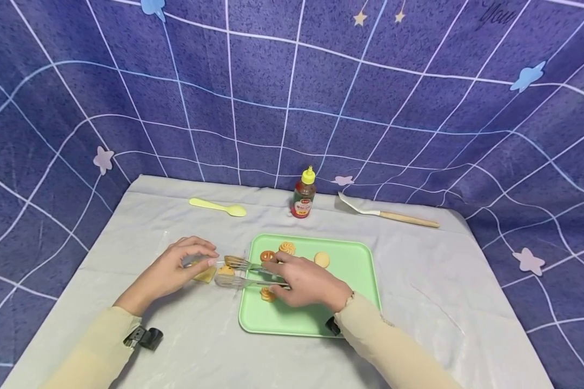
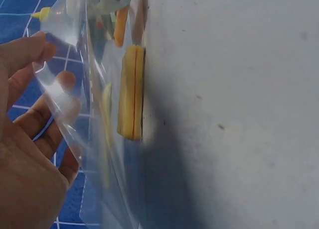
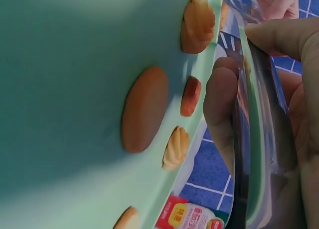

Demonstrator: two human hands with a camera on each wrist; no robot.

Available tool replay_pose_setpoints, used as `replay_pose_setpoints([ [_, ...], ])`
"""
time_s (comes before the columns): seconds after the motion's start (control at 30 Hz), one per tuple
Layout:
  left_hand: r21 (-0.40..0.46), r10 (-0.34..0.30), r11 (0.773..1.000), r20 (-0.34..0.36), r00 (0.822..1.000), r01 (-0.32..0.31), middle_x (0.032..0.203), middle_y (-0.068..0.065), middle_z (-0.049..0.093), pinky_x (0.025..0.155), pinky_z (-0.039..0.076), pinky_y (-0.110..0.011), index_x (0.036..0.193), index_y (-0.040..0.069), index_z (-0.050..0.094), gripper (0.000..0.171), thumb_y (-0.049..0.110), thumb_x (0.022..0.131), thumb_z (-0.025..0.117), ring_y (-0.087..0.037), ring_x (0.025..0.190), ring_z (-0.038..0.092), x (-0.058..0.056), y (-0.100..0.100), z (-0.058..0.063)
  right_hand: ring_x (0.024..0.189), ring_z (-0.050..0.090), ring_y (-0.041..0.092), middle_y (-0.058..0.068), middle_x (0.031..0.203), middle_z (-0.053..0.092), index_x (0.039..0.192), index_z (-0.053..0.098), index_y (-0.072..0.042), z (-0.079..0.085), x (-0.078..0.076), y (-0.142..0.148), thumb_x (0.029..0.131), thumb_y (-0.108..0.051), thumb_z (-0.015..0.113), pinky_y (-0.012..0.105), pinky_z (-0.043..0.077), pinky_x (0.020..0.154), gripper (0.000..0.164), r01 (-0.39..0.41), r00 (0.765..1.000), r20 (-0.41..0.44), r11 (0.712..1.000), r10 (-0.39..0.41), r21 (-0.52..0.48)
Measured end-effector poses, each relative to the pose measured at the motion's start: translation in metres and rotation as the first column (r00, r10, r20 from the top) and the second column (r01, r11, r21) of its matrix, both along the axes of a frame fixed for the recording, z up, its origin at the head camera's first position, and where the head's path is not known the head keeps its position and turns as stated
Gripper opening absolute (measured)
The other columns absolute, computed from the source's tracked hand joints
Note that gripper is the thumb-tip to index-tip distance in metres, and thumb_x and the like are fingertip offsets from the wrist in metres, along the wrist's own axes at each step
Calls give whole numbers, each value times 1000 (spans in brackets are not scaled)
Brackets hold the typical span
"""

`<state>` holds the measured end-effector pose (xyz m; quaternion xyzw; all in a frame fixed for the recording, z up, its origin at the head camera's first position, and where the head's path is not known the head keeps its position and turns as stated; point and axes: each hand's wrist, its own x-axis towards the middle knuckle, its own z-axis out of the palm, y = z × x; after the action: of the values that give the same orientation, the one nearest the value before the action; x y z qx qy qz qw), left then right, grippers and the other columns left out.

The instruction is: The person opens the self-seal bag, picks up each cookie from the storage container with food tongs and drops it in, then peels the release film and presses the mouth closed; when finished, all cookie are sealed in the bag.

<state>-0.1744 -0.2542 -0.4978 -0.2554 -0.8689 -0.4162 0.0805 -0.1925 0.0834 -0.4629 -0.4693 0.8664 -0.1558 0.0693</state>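
My left hand (image 1: 187, 265) pinches the edge of a clear plastic bag (image 2: 62, 107), holding its side up off the table. Inside the bag lies a yellow, rectangular sandwich-like biscuit (image 2: 132, 94). My right hand (image 1: 304, 281) grips food tongs (image 3: 259, 139) between thumb and fingers, reaching leftward over the tray's left edge. Between the tongs' tips, at the bag's mouth, is an orange-yellow cookie (image 1: 226, 270). Beneath the right hand is the light green tray (image 1: 321, 324), bearing a swirled cookie (image 1: 286, 247), a pale round cookie (image 1: 322, 260), a reddish-brown cookie (image 1: 267, 256) and another ridged cookie (image 1: 267, 294).
Behind the tray stands a sauce bottle (image 1: 304, 197) with a yellow nozzle. A yellow spoon (image 1: 219, 207) lies at the back left, and a wooden-handled spatula (image 1: 389, 214) at the back right. A blue patterned curtain (image 1: 272, 108) rises behind the table (image 1: 185, 356).
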Motion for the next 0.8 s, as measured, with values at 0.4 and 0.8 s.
replay_pose_setpoints([
  [0.4, 7, 18, 1000, 20, 1000, -19, 117, -6, 67, 100, 39, -28, 107, 14, 78, 15, 12, 93, 77, -18, 113, 56, 1, 1, 1, 88, 56, 11, 5, 126, 57, 144, 56, -6, 1, -9, -12, 99, -26, 60, 26, 51, 77, 50, -15, 1000, 5, 1000, 15, 15],
  [0.8, -10, 43, 999, 50, 998, -43, 118, 7, 65, 100, 40, -42, 107, 21, 78, 13, 20, 95, 75, -18, 116, 54, 0, 3, 5, 86, 56, 7, 2, 121, 58, 142, 57, -7, 3, -21, -26, 99, -26, 62, 23, 50, 81, 48, -25, 999, 34, 1000, 25, 17],
])
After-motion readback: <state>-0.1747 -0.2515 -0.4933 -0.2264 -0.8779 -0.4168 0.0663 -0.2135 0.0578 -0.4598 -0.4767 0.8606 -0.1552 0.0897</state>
